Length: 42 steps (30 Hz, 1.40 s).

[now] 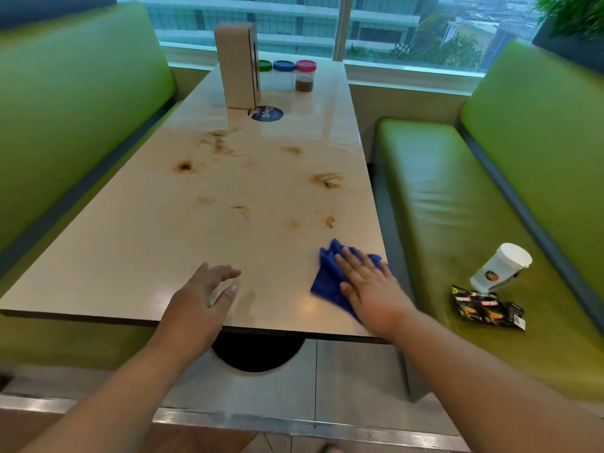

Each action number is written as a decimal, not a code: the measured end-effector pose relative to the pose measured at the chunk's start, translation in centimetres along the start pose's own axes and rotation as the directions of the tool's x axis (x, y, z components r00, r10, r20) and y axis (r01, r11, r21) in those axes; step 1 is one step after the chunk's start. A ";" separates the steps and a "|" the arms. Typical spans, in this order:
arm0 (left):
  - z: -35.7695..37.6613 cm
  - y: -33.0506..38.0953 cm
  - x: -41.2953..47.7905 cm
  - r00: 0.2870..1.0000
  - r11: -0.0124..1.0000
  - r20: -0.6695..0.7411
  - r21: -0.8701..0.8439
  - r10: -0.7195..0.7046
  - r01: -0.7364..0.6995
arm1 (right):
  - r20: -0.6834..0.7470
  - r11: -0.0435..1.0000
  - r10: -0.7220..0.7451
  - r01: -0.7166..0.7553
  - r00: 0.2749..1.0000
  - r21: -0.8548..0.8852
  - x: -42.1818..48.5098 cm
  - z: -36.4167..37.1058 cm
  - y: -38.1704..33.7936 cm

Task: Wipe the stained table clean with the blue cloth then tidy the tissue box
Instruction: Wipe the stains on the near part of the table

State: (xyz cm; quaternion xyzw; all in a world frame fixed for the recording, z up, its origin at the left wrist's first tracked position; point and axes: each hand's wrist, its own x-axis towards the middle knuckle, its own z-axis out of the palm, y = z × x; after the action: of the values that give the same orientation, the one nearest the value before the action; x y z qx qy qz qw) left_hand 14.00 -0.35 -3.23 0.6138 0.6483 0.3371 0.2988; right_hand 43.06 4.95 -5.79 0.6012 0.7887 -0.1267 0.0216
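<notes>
The pale table (130,256) carries several brown stains (327,180) across its middle. A crumpled blue cloth (327,273) lies near the table's front right corner, and my right hand (369,289) presses flat on top of it, fingers spread. My left hand (202,295) hovers at the front edge, fingers apart and holding nothing. A tan cardboard tissue box (236,65) stands upright on end at the far side of the table, its slot facing right.
Three jars with green, blue and red lids (305,76) stand behind the box, next to a round blue sticker (268,113). Green benches flank the table. On the right bench (441,191) lie a tipped white cup (501,266) and black sachets (488,308).
</notes>
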 end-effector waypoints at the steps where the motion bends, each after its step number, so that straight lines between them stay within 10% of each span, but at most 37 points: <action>1: 0.0 0.0 0.0 1.000 1.000 -0.001 0.003 0.002 -0.002 | 0.007 0.997 0.075 -0.075 0.997 0.001 0.9 -0.2 0.3; 4: 0.4 0.5 0.2 1.000 1.000 0.001 0.016 0.026 -0.026 | 0.004 0.992 0.123 -0.123 0.992 0.000 1.6 0.0 -1.8; 9: 1.0 0.5 1.1 0.998 0.995 0.003 0.076 0.058 -0.058 | -0.002 0.981 -0.192 0.192 0.981 0.030 -1.8 0.5 -2.3; 16: 2.0 0.9 3.0 0.998 0.986 -0.007 0.158 0.057 -0.055 | 0.002 0.990 0.137 -0.137 0.991 -0.023 3.2 -0.6 -0.5; 23: 3.2 1.1 5.4 1.000 0.931 -0.009 0.364 -0.018 0.020 | -0.023 0.990 -0.142 0.142 0.990 -0.016 0.9 -0.3 -0.8; 29: 3.6 0.5 5.4 0.987 0.858 0.011 0.496 -0.162 0.135 | -0.100 0.997 -0.007 0.015 0.995 0.073 3.2 -1.2 -0.7; 34: 3.6 0.5 5.2 0.986 0.859 0.015 0.493 -0.168 0.139 | -0.015 0.953 -0.299 0.300 0.954 0.044 2.1 -0.9 -0.9; 42: 3.9 0.4 5.2 0.982 0.833 -0.002 0.530 -0.189 0.161 | 0.023 0.975 -0.216 0.217 0.976 -0.042 4.3 -1.8 2.1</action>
State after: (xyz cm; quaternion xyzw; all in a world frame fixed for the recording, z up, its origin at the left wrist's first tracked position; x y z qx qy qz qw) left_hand 17.01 5.14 -5.08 0.6185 0.7615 0.1018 0.1649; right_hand 44.12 9.97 -5.21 0.5099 0.8519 -0.1163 0.0281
